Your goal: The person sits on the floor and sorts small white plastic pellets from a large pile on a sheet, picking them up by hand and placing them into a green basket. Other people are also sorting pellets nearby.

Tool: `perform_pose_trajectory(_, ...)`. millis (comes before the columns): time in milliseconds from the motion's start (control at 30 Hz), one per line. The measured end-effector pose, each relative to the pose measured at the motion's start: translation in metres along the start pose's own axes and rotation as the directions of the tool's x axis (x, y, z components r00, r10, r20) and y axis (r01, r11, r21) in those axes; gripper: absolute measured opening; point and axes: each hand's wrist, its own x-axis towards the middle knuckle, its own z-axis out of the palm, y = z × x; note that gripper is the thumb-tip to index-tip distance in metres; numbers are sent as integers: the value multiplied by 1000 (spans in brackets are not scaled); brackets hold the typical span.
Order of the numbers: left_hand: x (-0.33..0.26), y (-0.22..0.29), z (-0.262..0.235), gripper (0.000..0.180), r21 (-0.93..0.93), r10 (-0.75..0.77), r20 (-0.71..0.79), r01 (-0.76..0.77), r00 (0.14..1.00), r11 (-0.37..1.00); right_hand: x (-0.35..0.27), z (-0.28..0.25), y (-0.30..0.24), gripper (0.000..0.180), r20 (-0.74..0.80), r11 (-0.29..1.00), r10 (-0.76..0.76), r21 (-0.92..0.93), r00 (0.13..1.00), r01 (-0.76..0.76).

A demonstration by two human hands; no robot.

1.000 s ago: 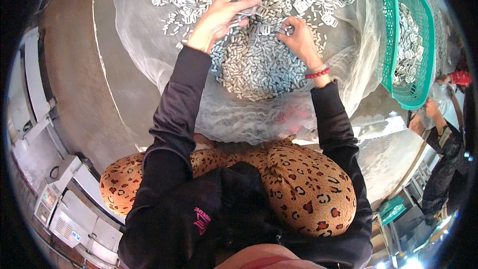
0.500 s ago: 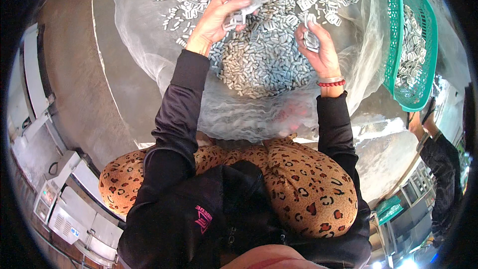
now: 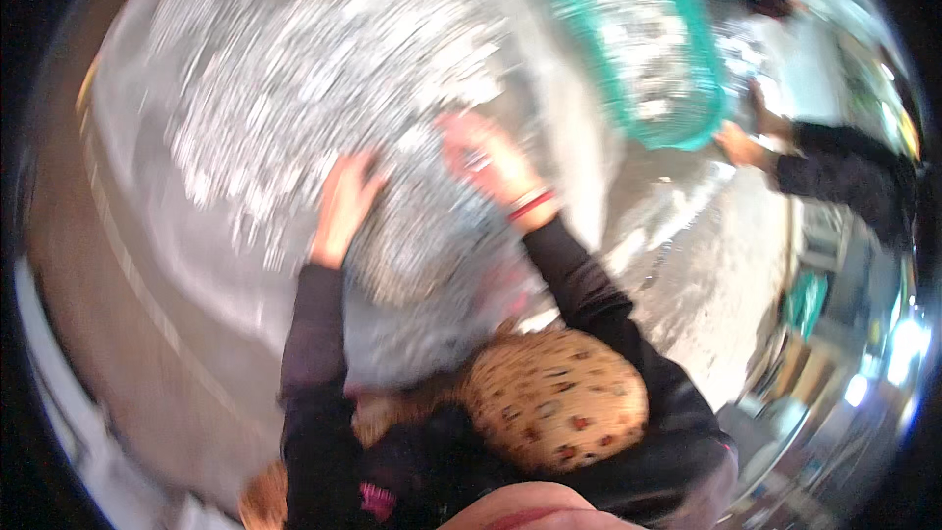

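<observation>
Motion blur smears the whole head view. My left hand (image 3: 345, 201) is over the left side of a mound of small grey pieces (image 3: 402, 250), its fingers pointing away from me. Across the mound, my right hand (image 3: 491, 159), with a red bracelet (image 3: 531, 204) at its wrist, reaches in toward the pieces. A small shiny grey spot shows at its palm, too blurred to name. What either hand holds, if anything, cannot be made out. A wide spread of grey-white pieces (image 3: 334, 69) lies beyond both hands on pale translucent sheeting (image 3: 392, 344).
A green plastic basket (image 3: 721, 103) with similar pieces stands at the far right. Close to its near end are another person's bare limb (image 3: 743, 145) and dark clothing (image 3: 844, 177); hand or foot is unclear. My patterned trouser knee (image 3: 559, 397) is at the near edge.
The view has swung, so the pile and basket sit further left and are turned. My hands have come closer together and nearer the mound. The grey clip-like pieces seen in them are no longer distinct.
</observation>
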Motion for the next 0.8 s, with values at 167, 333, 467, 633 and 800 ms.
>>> perform_pose_trajectory(167,13,26,-44,23,67,-144,67,140,987,988,24,0,4,48,235,901,19,418,972,-118)
perform_pose_trajectory(333,29,68,-73,19,-41,-32,77,35,997,999,-5,17,14,60,386,767,-56,607,921,-208)
perform_pose_trajectory(467,36,144,-79,21,-152,114,292,-71,949,986,2,4,54,47,398,593,52,726,916,-349)
perform_pose_trajectory(633,28,166,-66,30,113,310,-23,-305,951,946,-11,38,45,53,149,555,-663,-560,734,615)
perform_pose_trajectory(800,6,98,-107,23,21,30,-333,-24,943,999,28,-8,-14,55,-18,852,-520,-76,854,517)
